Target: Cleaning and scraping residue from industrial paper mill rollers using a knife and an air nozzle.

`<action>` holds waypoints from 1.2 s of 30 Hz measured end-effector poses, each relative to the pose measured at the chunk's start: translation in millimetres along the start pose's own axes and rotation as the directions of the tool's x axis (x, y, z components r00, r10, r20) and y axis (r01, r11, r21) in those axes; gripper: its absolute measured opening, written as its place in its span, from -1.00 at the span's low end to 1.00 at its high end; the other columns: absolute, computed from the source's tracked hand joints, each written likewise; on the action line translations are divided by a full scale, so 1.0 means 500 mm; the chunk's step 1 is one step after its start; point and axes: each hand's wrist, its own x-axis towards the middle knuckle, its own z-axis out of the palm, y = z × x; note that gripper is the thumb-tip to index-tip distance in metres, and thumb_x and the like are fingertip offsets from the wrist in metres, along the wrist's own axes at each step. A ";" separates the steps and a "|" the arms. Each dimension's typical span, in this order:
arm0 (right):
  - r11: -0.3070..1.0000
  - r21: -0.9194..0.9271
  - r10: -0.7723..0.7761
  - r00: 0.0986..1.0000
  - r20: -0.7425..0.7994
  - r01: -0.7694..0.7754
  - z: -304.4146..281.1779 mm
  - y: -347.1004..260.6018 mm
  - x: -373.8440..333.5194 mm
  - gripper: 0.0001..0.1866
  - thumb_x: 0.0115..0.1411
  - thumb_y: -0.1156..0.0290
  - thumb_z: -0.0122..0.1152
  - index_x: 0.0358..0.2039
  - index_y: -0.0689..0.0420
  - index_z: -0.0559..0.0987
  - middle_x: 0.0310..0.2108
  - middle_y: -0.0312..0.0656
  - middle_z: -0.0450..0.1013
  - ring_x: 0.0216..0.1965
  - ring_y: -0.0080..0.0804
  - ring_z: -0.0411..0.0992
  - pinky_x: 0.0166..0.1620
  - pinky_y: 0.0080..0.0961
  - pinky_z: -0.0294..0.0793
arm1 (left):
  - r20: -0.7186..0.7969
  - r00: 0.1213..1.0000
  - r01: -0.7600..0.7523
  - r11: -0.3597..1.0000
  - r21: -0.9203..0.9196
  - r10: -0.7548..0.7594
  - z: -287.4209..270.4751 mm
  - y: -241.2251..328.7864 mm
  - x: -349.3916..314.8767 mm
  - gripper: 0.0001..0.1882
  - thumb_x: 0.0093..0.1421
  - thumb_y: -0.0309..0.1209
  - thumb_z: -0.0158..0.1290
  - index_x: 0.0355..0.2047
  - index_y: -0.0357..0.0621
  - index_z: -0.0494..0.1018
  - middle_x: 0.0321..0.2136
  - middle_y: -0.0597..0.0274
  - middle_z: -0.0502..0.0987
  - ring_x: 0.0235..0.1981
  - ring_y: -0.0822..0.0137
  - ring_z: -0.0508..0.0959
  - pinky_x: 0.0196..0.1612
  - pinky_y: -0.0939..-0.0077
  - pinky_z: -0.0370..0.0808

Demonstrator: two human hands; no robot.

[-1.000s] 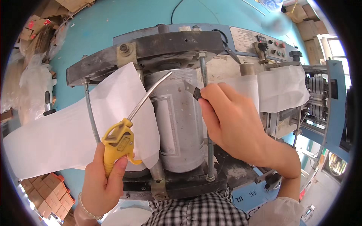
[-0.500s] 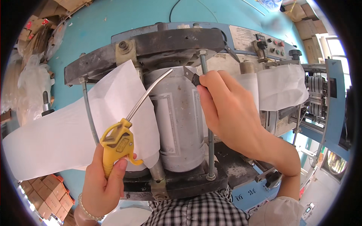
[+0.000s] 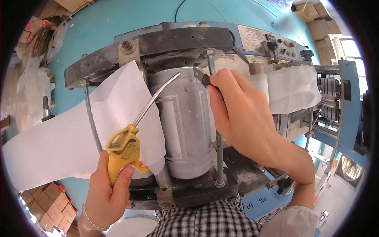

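Left hand point(image 3: 108, 189) grips yellow air gun point(image 3: 123, 150); right hand point(image 3: 241, 114) pinches blade point(image 3: 199, 75).

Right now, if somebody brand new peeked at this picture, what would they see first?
Probably the bright yellow air blow gun in the left hand, low on the left, its thin metal nozzle slanting up across the big grey metal cylinder in the middle. Next, the right hand pinching a small dark tool at the cylinder's top, beside a threaded rod. A wide sheet of white paper spreads left.
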 end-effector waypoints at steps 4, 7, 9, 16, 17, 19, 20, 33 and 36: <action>0.999 -0.016 -0.029 0.999 -0.014 0.028 0.003 -0.002 -0.004 -0.89 0.24 0.57 0.15 -0.25 0.24 0.42 -0.38 0.03 0.43 -0.45 0.11 0.42 -0.42 -0.14 0.39 | 0.002 1.000 -0.003 1.000 0.000 0.003 0.000 -0.003 -0.004 -0.71 0.41 -0.42 -0.09 0.03 -0.36 0.21 -0.22 0.13 0.64 -0.78 0.56 0.38 -0.68 0.68 0.34; 1.000 -0.027 -0.003 0.999 0.033 0.004 -0.004 -0.007 -0.010 -0.89 0.24 0.57 0.15 -0.25 0.24 0.42 -0.38 0.03 0.44 -0.45 0.12 0.42 -0.42 -0.14 0.38 | -0.002 1.000 -0.007 1.000 -0.004 0.007 0.001 -0.004 0.000 -0.71 0.41 -0.43 -0.09 0.03 -0.37 0.21 -0.22 0.12 0.64 -0.78 0.55 0.38 -0.68 0.68 0.34; 1.000 -0.019 0.014 0.999 0.050 -0.013 -0.003 -0.007 -0.008 -0.90 0.25 0.57 0.14 -0.25 0.25 0.41 -0.37 0.04 0.44 -0.45 0.12 0.42 -0.42 -0.13 0.38 | -0.001 1.000 -0.013 1.000 0.001 0.013 0.001 -0.008 0.001 -0.71 0.41 -0.44 -0.10 0.04 -0.37 0.21 -0.22 0.12 0.64 -0.78 0.55 0.38 -0.68 0.68 0.34; 1.000 -0.015 0.011 1.000 -0.008 -0.011 0.001 -0.001 0.002 -0.89 0.24 0.58 0.15 -0.24 0.26 0.41 -0.38 0.05 0.44 -0.45 0.12 0.41 -0.41 -0.14 0.38 | 0.003 1.000 -0.014 1.000 0.010 0.013 -0.001 -0.010 0.000 -0.73 0.41 -0.44 -0.10 0.01 -0.37 0.22 -0.23 0.12 0.64 -0.78 0.56 0.38 -0.68 0.67 0.34; 1.000 -0.010 0.007 1.000 -0.020 -0.007 0.001 0.000 0.004 -0.88 0.24 0.58 0.15 -0.24 0.26 0.41 -0.37 0.05 0.44 -0.44 0.12 0.42 -0.40 -0.15 0.39 | 0.005 1.000 -0.013 1.000 0.010 0.013 -0.001 -0.010 0.000 -0.73 0.41 -0.44 -0.10 0.01 -0.37 0.22 -0.23 0.12 0.64 -0.78 0.56 0.38 -0.68 0.67 0.34; 1.000 -0.011 -0.001 1.000 -0.007 0.001 -0.001 -0.001 0.004 -0.88 0.24 0.58 0.15 -0.24 0.26 0.42 -0.38 0.05 0.44 -0.44 0.12 0.42 -0.40 -0.16 0.39 | 0.010 1.000 -0.007 1.000 0.018 0.007 -0.001 -0.011 0.000 -0.74 0.41 -0.43 -0.09 -0.01 -0.36 0.22 -0.23 0.11 0.64 -0.77 0.56 0.38 -0.68 0.67 0.34; 1.000 -0.011 -0.008 1.000 0.004 0.008 -0.003 -0.001 0.003 -0.88 0.23 0.58 0.16 -0.24 0.27 0.42 -0.38 0.05 0.44 -0.43 0.11 0.42 -0.39 -0.17 0.40 | 0.011 1.000 -0.007 1.000 0.017 0.007 0.000 -0.010 0.001 -0.74 0.41 -0.43 -0.09 -0.01 -0.36 0.22 -0.23 0.11 0.64 -0.77 0.56 0.38 -0.68 0.67 0.34; 0.998 0.053 -0.019 0.998 -0.060 0.023 0.009 -0.005 0.006 -0.88 0.23 0.60 0.17 -0.24 0.27 0.43 -0.39 0.02 0.45 -0.45 0.04 0.42 -0.40 -0.24 0.40 | -0.013 1.000 -0.009 1.000 0.002 0.009 0.001 -0.014 0.002 -0.76 0.42 -0.41 -0.08 -0.05 -0.35 0.23 -0.38 0.16 0.62 -0.78 0.56 0.39 -0.70 0.66 0.32; 0.999 0.032 0.023 0.998 -0.051 -0.022 0.006 -0.008 0.004 -0.88 0.22 0.60 0.19 -0.25 0.27 0.44 -0.38 0.02 0.45 -0.46 0.02 0.42 -0.41 -0.25 0.40 | -0.003 1.000 0.009 1.000 0.010 -0.009 -0.003 -0.014 0.001 -0.76 0.42 -0.39 -0.06 -0.07 -0.34 0.24 -0.45 0.20 0.59 -0.78 0.56 0.39 -0.70 0.66 0.32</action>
